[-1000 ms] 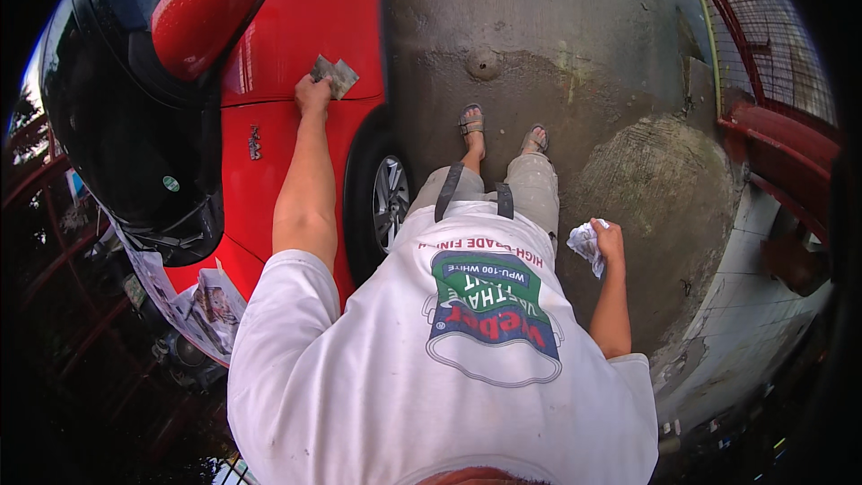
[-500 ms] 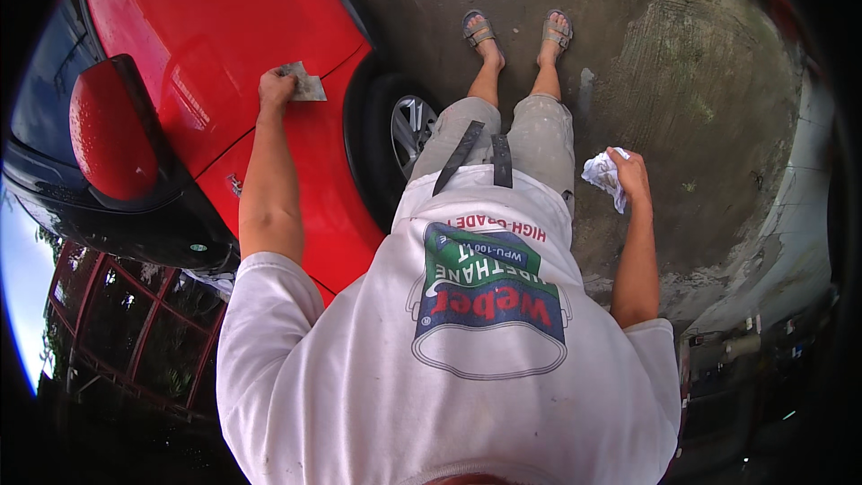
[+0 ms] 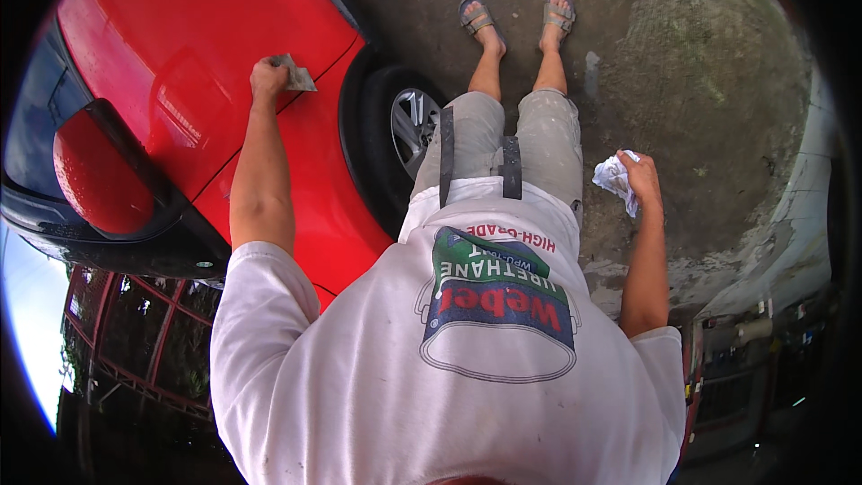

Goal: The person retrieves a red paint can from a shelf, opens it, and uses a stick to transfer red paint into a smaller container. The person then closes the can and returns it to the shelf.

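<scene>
My left hand (image 3: pixel 269 78) is closed on a thin grey rectangular sheet (image 3: pixel 300 77), possibly sandpaper. The sheet lies over the red car hood (image 3: pixel 193 45), close to the seam with the front fender (image 3: pixel 314 171). Its free end sticks out to the right of my fingers. At my right side, away from the car, my right hand (image 3: pixel 644 178) grips a crumpled white cloth (image 3: pixel 615 180), which hangs partly below the fingers.
The front wheel (image 3: pixel 409 121) stands close to my left leg. A wet red side mirror (image 3: pixel 103 166) juts out at left, beside the dark windshield. Sandalled feet (image 3: pixel 516 18) stand on the stained concrete floor (image 3: pixel 709 99). A pale low wall (image 3: pixel 799 198) curves along the right.
My left hand has slid with the sheet a little forward along the hood, farther from the side mirror. The view has shifted slightly; my right hand still holds the cloth at my side.
</scene>
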Available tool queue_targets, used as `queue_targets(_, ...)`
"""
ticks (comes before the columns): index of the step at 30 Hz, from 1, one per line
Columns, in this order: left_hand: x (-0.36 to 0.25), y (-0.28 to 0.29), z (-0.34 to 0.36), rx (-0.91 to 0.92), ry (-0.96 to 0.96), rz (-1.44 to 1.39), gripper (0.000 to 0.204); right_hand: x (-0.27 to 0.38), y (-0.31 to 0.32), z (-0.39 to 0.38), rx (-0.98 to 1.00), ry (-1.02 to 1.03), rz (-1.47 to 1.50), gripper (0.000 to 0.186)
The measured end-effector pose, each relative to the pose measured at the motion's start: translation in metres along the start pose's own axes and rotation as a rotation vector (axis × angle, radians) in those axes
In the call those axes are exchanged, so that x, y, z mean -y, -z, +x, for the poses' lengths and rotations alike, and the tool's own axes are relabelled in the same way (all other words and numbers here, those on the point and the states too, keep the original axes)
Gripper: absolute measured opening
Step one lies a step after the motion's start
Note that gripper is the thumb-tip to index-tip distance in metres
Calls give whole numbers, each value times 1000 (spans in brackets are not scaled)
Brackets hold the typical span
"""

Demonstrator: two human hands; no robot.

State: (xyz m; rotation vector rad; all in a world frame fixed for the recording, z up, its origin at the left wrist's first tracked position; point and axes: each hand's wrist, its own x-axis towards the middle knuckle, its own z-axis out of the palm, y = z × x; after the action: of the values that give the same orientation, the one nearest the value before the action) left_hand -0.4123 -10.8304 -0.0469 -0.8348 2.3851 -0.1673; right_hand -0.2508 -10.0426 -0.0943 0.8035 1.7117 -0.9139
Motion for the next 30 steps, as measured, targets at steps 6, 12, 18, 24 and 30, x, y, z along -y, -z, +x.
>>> queue_targets(6, -23, -6, 28, 81, 33, -66, 45, 3, 8, 4, 19, -6, -45, 38)
queue_targets(12, -15, -2, 19, 10, 63, -94, 49, 3, 6, 14, 43, 33, -50, 40)
queue_targets(18, -14, 16, -9, -147, 202, -283, 41, -14, -3, 24, -2, 47, 50, 31)
queue_targets(24, -26, 19, -12, -202, 317, -496, 43, 4, 1, 8, -8, 42, 105, 27)
queue_targets(30, -14, 1, -5, -108, 351, -582, 42, 5, 9, 6, -93, 62, 50, 30)
